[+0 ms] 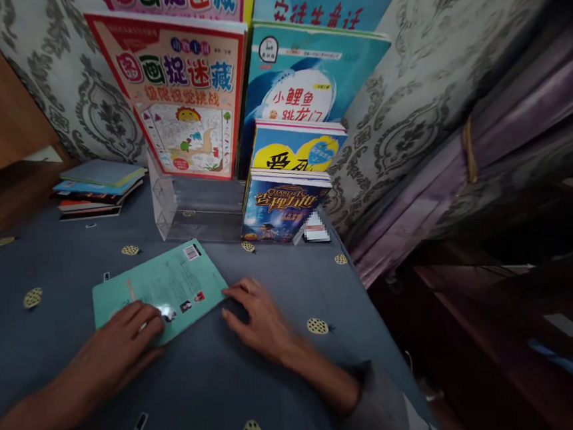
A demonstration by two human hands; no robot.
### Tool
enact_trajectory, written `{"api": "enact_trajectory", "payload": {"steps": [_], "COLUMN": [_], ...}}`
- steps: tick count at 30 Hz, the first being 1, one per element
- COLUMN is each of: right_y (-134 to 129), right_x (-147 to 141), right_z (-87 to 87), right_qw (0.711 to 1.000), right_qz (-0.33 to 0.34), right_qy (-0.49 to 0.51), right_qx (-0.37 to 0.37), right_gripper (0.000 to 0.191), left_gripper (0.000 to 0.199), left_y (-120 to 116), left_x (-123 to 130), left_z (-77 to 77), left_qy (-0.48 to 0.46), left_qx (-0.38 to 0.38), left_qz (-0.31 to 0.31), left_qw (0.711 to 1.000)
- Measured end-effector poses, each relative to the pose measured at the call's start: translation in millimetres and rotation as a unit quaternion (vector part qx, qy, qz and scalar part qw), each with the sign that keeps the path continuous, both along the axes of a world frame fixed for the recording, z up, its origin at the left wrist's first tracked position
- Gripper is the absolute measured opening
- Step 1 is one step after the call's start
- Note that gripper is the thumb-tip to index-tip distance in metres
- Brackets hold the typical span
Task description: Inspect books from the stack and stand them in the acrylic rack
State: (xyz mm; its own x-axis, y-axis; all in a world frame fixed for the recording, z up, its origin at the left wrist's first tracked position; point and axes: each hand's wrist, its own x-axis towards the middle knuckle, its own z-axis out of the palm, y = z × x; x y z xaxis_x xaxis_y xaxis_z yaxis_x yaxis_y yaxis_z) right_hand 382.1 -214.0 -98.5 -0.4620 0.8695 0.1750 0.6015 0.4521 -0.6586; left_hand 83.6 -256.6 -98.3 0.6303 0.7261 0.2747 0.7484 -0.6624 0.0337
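Observation:
A teal book (172, 278) lies flat on the table, its back cover with a barcode facing up. Across its near left part rests my left hand (130, 329), fingers laid over the cover and the thumb by the near edge. A ring shows on one finger. My right hand (258, 318) touches the book's right corner with its fingertips; thumb and forefinger are apart, with nothing between them. Just beyond the book stands a clear display rack (207, 228), its lower left tier without a book.
On the rack stand a red picture book (184, 103), a teal storybook (314, 72), a yellow-and-blue book (305, 143) and a dark blue book (283, 205). A stack of books (100, 184) lies at back left. The table's right edge borders a purple curtain (415, 190).

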Motion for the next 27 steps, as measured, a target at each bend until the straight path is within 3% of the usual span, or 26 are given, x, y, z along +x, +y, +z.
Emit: {"api": "enact_trajectory", "payload": {"steps": [4, 7, 10, 15, 19, 27], "right_y": [-16, -19, -19, -16, -13, -5], "right_x": [-9, -12, -12, -10, -7, -2], "right_z": [6.8, 8.9, 8.1, 4.1, 1.0, -5.1], "right_qw": [0.999, 0.998, 0.998, 0.996, 0.994, 0.987], "right_qz": [0.047, 0.063, 0.062, 0.068, 0.063, 0.042], "right_qy": [-0.001, 0.011, 0.027, 0.056, 0.092, 0.156], "right_qx": [-0.014, -0.012, -0.015, -0.01, -0.023, -0.025], "right_gripper": [0.037, 0.036, 0.033, 0.034, 0.034, 0.041], "left_gripper": [0.039, 0.045, 0.047, 0.059, 0.06, 0.044], "left_y": [27, 39, 43, 43, 44, 45], "left_x": [-30, -34, -24, 10, 30, 34], "left_z": [2.2, 5.5, 5.0, 1.1, 0.5, 7.2], "left_qy": [0.016, 0.035, 0.045, 0.041, 0.042, 0.038], "left_qx": [-0.041, -0.052, -0.04, 0.04, 0.093, 0.124], "left_qz": [-0.014, -0.026, -0.044, -0.014, -0.027, -0.054], "left_qw": [0.999, 0.998, 0.997, 0.998, 0.994, 0.99]}}
